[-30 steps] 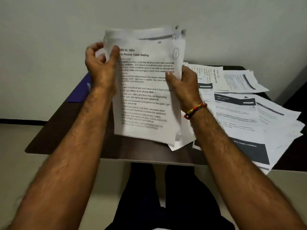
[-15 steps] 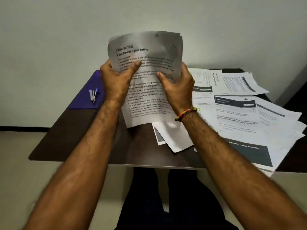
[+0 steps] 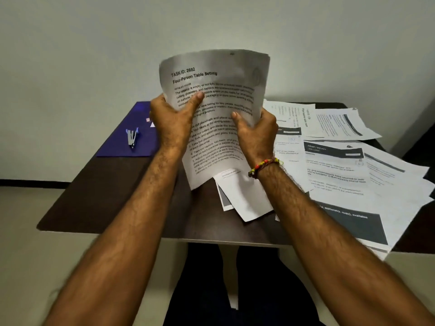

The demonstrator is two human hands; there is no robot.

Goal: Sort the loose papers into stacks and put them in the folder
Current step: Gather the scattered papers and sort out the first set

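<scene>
Papers are the job now, and a bunch of them [image 3: 219, 109] is held up in the air above the table [image 3: 110, 198], standing on end and bent into a curve. Left hand [image 3: 173, 123] grips the left edge, with its thumb pressed flat on the front page and its other fingers curled round behind. Right hand [image 3: 255, 135] grips the right edge the same way, thumb in front, fingers wrapped round the back. Both hands are clamped tight on the bunch. The front page has big words on it, "Four-Person Table Setting".

Two or three sheets [image 3: 242, 198] stick out below the bunch, and I cannot tell if they hang from it or lie on the table. Many more loose pages [image 3: 339, 170] lie spread out on the right side of the table, some on top of others. The purple folder [image 3: 131, 137] lies flat at the far left, well apart from the mess, with a small stapler [image 3: 132, 137] on top of it.

This looks like the squaring-up step, making one neat stack. To do it well, I think the hands should hold a bit looser so the pages can slide, then tap the bottom edge down on the bare table until all the edges line up. A tight squeeze could crease the paper. The low sheets could slip away, so they should be tucked in first. The stapler will likely need to come off the folder before it can open.
</scene>
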